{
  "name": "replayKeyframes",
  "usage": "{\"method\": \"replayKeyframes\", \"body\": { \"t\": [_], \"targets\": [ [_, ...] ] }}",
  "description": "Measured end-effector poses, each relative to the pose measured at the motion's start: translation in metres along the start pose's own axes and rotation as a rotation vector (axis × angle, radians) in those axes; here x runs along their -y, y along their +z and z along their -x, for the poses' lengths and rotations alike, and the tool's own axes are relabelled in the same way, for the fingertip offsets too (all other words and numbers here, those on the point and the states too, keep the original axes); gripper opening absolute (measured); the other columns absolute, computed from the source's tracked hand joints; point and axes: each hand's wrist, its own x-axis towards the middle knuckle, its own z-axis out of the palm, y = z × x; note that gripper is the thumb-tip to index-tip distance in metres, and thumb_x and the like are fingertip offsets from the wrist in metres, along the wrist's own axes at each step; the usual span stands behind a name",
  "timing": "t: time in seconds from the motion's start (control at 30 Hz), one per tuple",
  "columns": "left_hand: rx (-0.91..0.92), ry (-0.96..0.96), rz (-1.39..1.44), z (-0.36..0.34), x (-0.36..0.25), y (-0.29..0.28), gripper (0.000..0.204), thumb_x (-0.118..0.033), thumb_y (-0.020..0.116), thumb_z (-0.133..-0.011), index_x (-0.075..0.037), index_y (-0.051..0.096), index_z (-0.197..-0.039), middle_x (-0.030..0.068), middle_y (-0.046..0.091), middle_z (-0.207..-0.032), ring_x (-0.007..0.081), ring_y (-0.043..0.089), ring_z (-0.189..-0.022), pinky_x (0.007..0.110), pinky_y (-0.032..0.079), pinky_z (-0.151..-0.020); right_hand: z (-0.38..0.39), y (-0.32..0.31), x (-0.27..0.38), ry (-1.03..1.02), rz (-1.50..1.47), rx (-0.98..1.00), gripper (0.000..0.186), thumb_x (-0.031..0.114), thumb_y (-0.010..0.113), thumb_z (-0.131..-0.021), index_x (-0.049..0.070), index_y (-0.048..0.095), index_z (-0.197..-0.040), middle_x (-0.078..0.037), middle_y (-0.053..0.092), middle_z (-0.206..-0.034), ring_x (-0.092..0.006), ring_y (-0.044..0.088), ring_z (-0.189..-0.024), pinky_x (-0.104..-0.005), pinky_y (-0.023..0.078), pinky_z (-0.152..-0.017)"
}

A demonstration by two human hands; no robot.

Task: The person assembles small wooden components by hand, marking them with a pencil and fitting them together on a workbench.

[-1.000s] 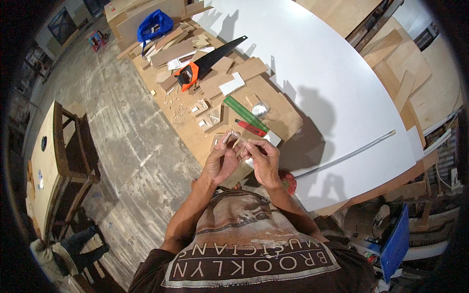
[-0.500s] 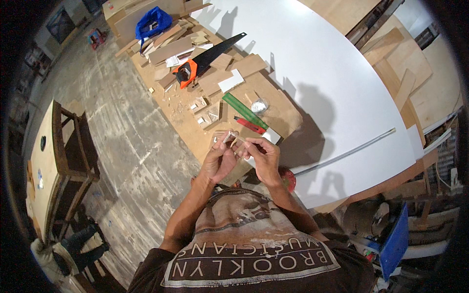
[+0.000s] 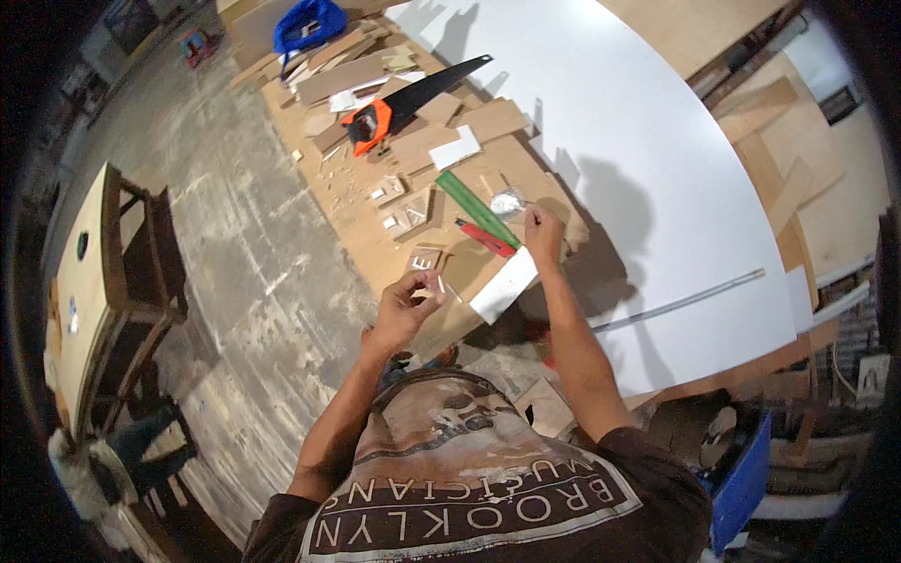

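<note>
My left hand (image 3: 402, 311) is raised over the near edge of the bench, its fingers pinched on a small pale strip (image 3: 440, 284). My right hand (image 3: 546, 235) is farther forward and to the right, fingertips pressed together beside a crumpled silvery packet (image 3: 508, 201). Whatever it pinches is too small to make out. Between the hands lie a green straight strip (image 3: 477, 208), a red utility knife (image 3: 485, 238) and a white sheet (image 3: 505, 286). Just beyond my left hand sits a small wooden block (image 3: 427, 256) bearing a white shape; similar blocks (image 3: 407, 214) stand farther off.
An orange-handled handsaw (image 3: 413, 103) rests on wood offcuts (image 3: 343, 80), near a blue bag (image 3: 310, 25). To the right spreads a large white board (image 3: 694, 216) with a long metal rod (image 3: 685, 300) on it. A wooden table (image 3: 99, 281) stands at left on the concrete floor.
My hands, together half a second ago over a small piece, have come apart. The right hand moved forward and right to the silvery packet; the left stays near the bench edge, slightly lower.
</note>
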Motion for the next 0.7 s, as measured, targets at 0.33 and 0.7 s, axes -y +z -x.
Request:
{"method": "replayKeyframes", "body": {
  "t": [0.33,0.7],
  "targets": [
    [-0.367,0.306,-0.814,0.023,-0.024,-0.018,0.039,-0.013,0.078,-0.080,0.000,0.063,-0.113,0.0207,0.061,-0.115,0.0385,0.062,-0.105,0.043,0.052,-0.087,0.000,0.021,0.083,-0.334,0.028,0.178,0.008,0.010,0.066,-0.087,0.002,0.069,-0.088,-0.014,0.068,-0.085,-0.0339,0.067,-0.085,-0.0423,0.052,-0.073],
    [-0.231,0.430,-1.123,0.009,-0.008,-0.014,0.042,-0.006,0.073,-0.075,0.006,0.059,-0.112,0.0216,0.058,-0.108,0.0392,0.057,-0.105,0.044,0.052,-0.088,0.106,0.005,0.192,-0.071,-0.284,0.520,0.009,0.006,0.071,-0.077,0.000,0.068,-0.083,-0.019,0.067,-0.080,-0.0386,0.066,-0.074,-0.0427,0.052,-0.066]
  ]
}}
